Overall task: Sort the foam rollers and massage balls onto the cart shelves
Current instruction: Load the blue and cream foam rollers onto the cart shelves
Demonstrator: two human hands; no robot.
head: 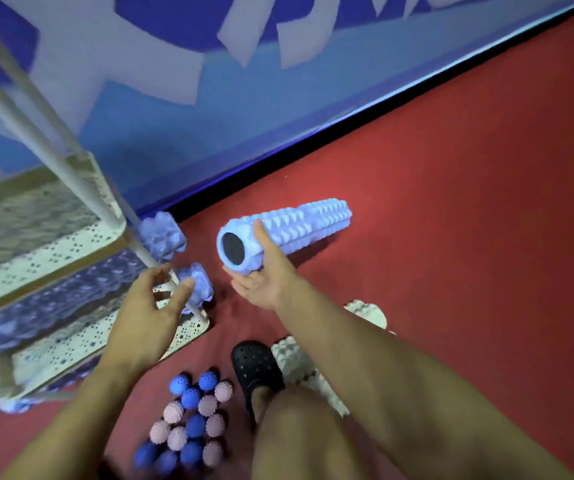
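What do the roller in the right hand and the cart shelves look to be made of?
Roller: likely matte lilac foam, moulded in raised knobs, with a dark end cap. Cart shelves: apparently cream-painted sheet metal, punched with small holes, on tubular posts.

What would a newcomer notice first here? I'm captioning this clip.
The long lilac knobbly foam roller, gripped at its near end by the right hand above the red floor. Then the blue and pink spiky massage balls clustered at bottom centre, beside the black perforated clog.
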